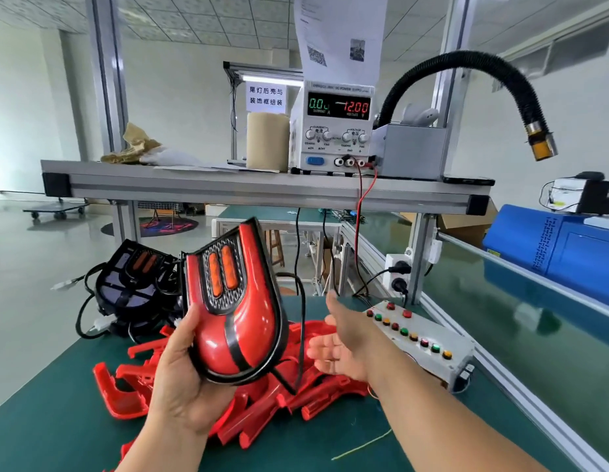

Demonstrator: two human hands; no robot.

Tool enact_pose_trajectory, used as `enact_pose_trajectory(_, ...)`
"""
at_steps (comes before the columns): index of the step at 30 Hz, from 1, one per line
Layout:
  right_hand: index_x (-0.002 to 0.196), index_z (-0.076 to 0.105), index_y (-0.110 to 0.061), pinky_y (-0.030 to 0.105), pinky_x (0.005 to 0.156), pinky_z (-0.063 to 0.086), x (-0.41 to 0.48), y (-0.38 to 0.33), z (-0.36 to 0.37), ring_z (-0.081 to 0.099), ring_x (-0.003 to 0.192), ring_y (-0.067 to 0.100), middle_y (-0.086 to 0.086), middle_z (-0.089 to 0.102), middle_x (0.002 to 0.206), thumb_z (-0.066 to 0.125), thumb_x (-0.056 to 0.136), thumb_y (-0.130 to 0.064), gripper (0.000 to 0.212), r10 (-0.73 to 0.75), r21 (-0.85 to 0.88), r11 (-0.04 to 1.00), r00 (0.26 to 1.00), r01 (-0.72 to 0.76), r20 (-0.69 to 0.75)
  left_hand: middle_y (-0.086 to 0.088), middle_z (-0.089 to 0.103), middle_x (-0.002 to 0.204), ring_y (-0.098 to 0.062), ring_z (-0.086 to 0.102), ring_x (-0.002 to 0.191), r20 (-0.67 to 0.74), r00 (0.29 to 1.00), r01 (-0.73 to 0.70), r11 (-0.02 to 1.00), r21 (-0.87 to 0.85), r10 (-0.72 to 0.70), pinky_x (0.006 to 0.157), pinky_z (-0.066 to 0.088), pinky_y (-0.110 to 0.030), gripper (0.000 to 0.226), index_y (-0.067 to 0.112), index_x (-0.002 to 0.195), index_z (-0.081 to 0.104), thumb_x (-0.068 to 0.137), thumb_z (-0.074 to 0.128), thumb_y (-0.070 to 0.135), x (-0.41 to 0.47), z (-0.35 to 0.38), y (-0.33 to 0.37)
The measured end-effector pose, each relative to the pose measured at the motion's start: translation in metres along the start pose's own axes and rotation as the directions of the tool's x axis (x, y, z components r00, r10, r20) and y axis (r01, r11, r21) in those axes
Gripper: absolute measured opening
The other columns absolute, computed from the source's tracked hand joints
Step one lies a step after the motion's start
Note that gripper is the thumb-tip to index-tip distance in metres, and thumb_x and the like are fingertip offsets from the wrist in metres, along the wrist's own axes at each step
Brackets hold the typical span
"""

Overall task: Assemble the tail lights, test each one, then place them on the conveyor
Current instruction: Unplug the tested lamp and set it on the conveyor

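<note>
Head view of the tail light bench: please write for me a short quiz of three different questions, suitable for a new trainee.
1. True or false: the left hand holds a red tail light.
2. The voltage display on the power supply reads: A) 5.00 B) 12.00 C) 24.00
3. Fill in: the right hand is open and holds ____.
Key: 1 true; 2 B; 3 nothing.
</note>
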State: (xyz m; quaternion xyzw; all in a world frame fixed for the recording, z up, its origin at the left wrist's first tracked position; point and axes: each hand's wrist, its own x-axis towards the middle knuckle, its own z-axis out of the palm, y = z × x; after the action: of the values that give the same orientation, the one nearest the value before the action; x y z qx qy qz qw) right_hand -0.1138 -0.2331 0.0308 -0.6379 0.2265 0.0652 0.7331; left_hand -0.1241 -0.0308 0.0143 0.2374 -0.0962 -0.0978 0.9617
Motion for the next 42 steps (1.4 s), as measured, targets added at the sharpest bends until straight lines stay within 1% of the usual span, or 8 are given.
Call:
enact_pose_trajectory(8, 0.117, 0.058, -0.013, 0.036, 0.092, 0.045, 0.020, 0.026, 0.029, 0.055, 0.101, 0.022, 0.009, 0.057, 0.112, 0.049, 0.097, -0.036, 0.031, -0.422, -0.554, 0.798, 0.876, 0.237, -0.234, -0.008, 0.072, 0.111, -0.026, 0.071, 0.099, 0.102, 0.994, -0.012, 0.990, -0.144, 0.027, 0.072, 0.059, -0.050, 0.037, 0.015, 0.096, 0.079, 0.065, 0.077, 0.035, -0.005, 0.010, 0.015)
enact_pose_trajectory(11, 0.145, 0.036, -0.020, 0.032, 0.080, 0.046, 0.018, 0.028, 0.027, 0.052, 0.110, 0.025, 0.012, 0.045, 0.137, 0.056, 0.095, -0.034, 0.055, -0.324, -0.365, 0.908, 0.896, 0.205, -0.302, -0.008, 0.066, 0.125, -0.028, 0.066, 0.110, 0.161, 0.985, -0.030, 0.977, -0.211, 0.065, 0.082, 0.056, -0.051, 0.065, 0.014, 0.108, 0.075, 0.048, 0.093, 0.028, -0.001, 0.010, 0.026)
enact_pose_trajectory(15, 0.118, 0.053, -0.006, 0.023, 0.045, 0.040, 0.012, 0.013, 0.024, 0.051, 0.050, 0.014, 0.012, 0.060, 0.078, 0.046, 0.103, -0.024, 0.025, 0.040, 0.418, 0.908, 0.999, -0.038, 0.003, -0.007, 0.065, 0.127, -0.028, 0.065, 0.111, 0.178, 0.982, -0.017, 0.978, -0.209, 0.055, 0.079, 0.057, -0.051, 0.062, 0.015, 0.112, 0.074, 0.054, 0.091, 0.028, -0.001, 0.006, 0.033)
enact_pose_trajectory(19, 0.109, 0.070, -0.019, 0.029, 0.069, 0.043, 0.007, -0.002, 0.012, 0.056, 0.074, 0.016, 0.000, 0.062, 0.082, 0.044, 0.103, -0.029, 0.028, -0.346, -0.034, 0.936, 0.896, 0.350, -0.277, -0.009, 0.073, 0.110, -0.026, 0.071, 0.097, 0.116, 0.992, -0.043, 0.995, -0.091, 0.054, 0.068, 0.059, -0.048, 0.033, 0.016, 0.099, 0.078, 0.080, 0.063, 0.038, -0.002, 0.001, 0.029)
enact_pose_trajectory(22, 0.054, 0.058, -0.022, 0.022, 0.051, 0.039, -0.003, -0.004, 0.005, 0.051, 0.058, 0.010, -0.005, 0.055, 0.056, 0.045, 0.094, -0.021, 0.042, -0.758, -0.799, 0.452, 0.643, 0.397, -0.110, -0.010, 0.074, 0.103, -0.025, 0.073, 0.089, 0.070, 0.997, -0.036, 0.998, 0.054, 0.032, 0.063, 0.059, -0.044, 0.031, 0.018, 0.088, 0.080, 0.078, 0.058, 0.037, 0.002, 0.002, 0.024)
enact_pose_trajectory(25, 0.051, 0.042, -0.014, 0.029, 0.048, 0.031, -0.006, -0.004, 0.004, 0.049, 0.061, 0.022, 0.000, 0.044, 0.057, 0.043, 0.085, -0.020, 0.035, -0.725, -0.938, -0.009, 0.644, 0.346, 0.244, -0.013, 0.075, 0.098, -0.026, 0.074, 0.082, 0.047, 0.997, 0.049, 0.963, 0.266, -0.064, 0.059, 0.059, -0.041, 0.030, 0.014, 0.084, 0.080, 0.072, 0.060, 0.033, 0.007, 0.007, 0.017)
enact_pose_trajectory(32, 0.073, 0.078, -0.024, 0.038, 0.081, 0.055, -0.018, 0.008, -0.005, 0.068, 0.083, 0.021, 0.000, 0.075, 0.083, 0.055, 0.093, 0.005, 0.042, -0.648, -0.111, 0.730, 0.734, 0.675, 0.202, -0.022, 0.072, 0.104, -0.035, 0.072, 0.088, -0.028, 0.968, 0.239, 0.889, 0.391, -0.249, 0.073, 0.059, -0.046, 0.041, 0.005, 0.093, 0.078, 0.070, 0.063, 0.035, 0.012, 0.033, -0.018)
enact_pose_trajectory(42, 0.112, 0.073, -0.022, 0.044, 0.090, 0.054, -0.026, 0.022, -0.064, 0.069, 0.104, 0.030, 0.011, 0.072, 0.113, 0.047, 0.085, -0.070, 0.061, -0.363, 0.335, 0.878, 0.932, 0.340, 0.006, -0.023, 0.072, 0.101, -0.038, 0.072, 0.084, -0.103, 0.930, 0.363, 0.836, 0.411, -0.353, 0.065, 0.059, -0.047, 0.032, 0.003, 0.090, 0.078, 0.072, 0.067, 0.028, 0.015, 0.073, -0.083)
